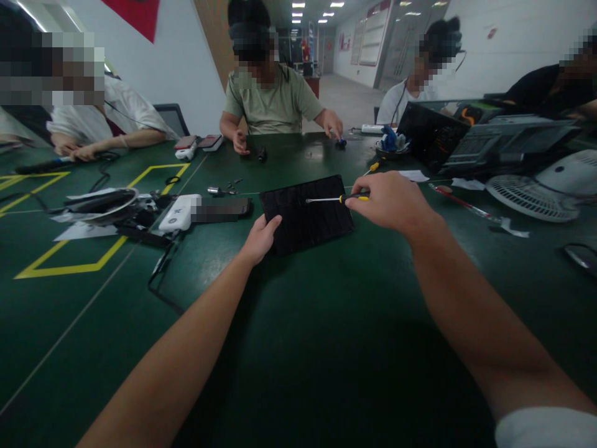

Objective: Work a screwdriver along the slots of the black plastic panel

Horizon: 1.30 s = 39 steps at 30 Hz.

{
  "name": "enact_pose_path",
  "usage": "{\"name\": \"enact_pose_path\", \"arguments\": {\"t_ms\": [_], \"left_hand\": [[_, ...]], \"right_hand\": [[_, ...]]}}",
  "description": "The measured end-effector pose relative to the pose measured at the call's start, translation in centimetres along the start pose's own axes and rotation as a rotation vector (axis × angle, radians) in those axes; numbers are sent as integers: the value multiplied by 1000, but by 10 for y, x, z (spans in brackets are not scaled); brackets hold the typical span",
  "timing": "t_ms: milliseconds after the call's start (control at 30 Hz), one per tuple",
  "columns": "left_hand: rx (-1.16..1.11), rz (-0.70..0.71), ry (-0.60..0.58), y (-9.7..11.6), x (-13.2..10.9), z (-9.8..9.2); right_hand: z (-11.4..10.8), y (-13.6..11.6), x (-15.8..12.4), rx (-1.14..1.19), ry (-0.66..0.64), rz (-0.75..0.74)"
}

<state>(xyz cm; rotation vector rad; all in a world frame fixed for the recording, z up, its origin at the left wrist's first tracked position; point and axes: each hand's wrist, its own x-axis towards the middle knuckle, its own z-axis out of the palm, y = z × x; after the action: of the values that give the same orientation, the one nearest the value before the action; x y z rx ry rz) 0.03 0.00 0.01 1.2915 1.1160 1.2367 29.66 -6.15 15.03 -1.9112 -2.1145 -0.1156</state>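
Note:
My left hand (262,238) grips the left edge of a flat black rectangular panel (312,227), thumb on its face. The panel is held tilted over the green table, and its exact kind is hard to make out. In my right hand (392,202) is a screwdriver (326,200) with a yellow-and-black handle. Its shaft points left across the panel, the tip close to the middle of the dark surface; whether it touches cannot be made out. The fingers of my right hand are closed around the handle.
Left of the panel lie a white device (180,213), a dark phone-like slab (224,210) and small metal parts (215,191). A white fan (536,186) and a grey casing (508,146) stand at right. Several people sit around the green table (326,348).

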Motion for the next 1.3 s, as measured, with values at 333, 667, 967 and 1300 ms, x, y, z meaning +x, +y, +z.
{"name": "enact_pose_path", "arguments": {"t_ms": [333, 667, 967, 1300], "left_hand": [[-12, -25, 8, -1, 1, -1], [-15, -13, 21, 2, 0, 1], [-7, -22, 17, 3, -1, 0], [-5, -20, 21, 3, -1, 1]], "right_hand": [[-1, 1, -1, 12, 4, -19], [0, 2, 0, 22, 13, -17], [0, 2, 1, 43, -16, -58], [3, 6, 4, 83, -4, -55]]}}
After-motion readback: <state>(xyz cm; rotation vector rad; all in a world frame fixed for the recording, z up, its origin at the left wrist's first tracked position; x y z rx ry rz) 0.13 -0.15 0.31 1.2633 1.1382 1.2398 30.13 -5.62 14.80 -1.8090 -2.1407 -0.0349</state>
